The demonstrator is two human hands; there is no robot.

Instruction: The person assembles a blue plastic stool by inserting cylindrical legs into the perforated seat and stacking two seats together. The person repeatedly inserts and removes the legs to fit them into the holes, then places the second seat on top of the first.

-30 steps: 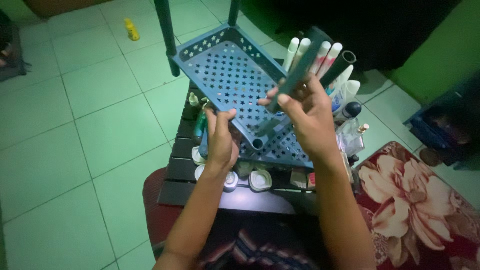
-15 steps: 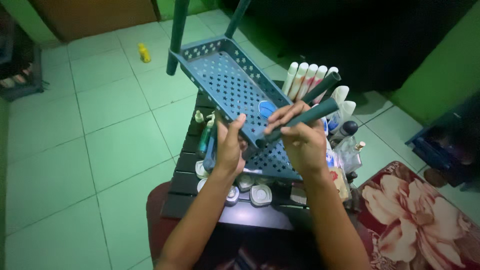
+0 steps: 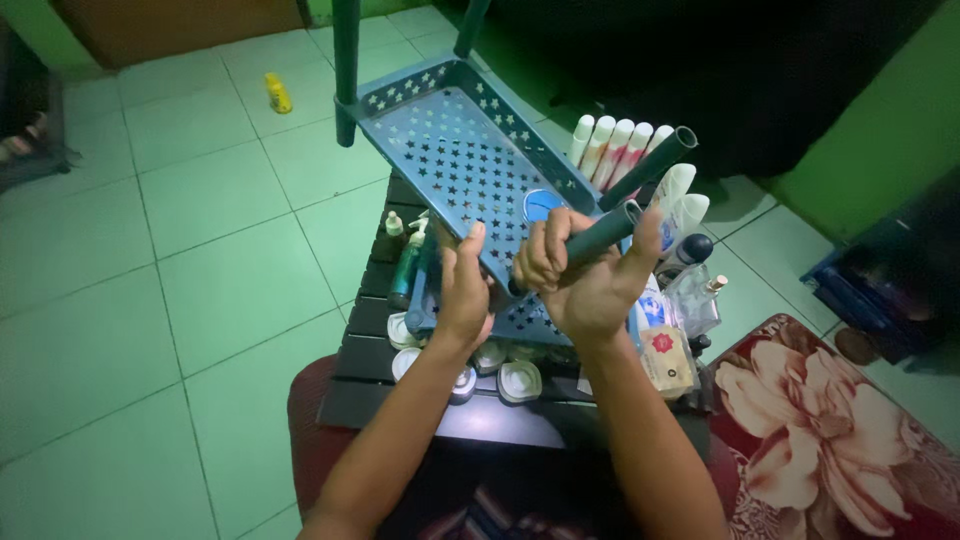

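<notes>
Blue plastic is filling the middle of the view: the right hand (image 3: 590,285) is closing its grip around a dark tube leg (image 3: 600,235), whose lower end is hiding behind the fingers at the corner of the star-holed shelf tray (image 3: 450,160). The left hand (image 3: 462,290) is pinching the near edge of the tray, thumb pointing up, and holding it tilted above the dark desk (image 3: 365,375). Bottles and jars under the tray are being partly covered. Two far legs are being cut off at the top edge.
</notes>
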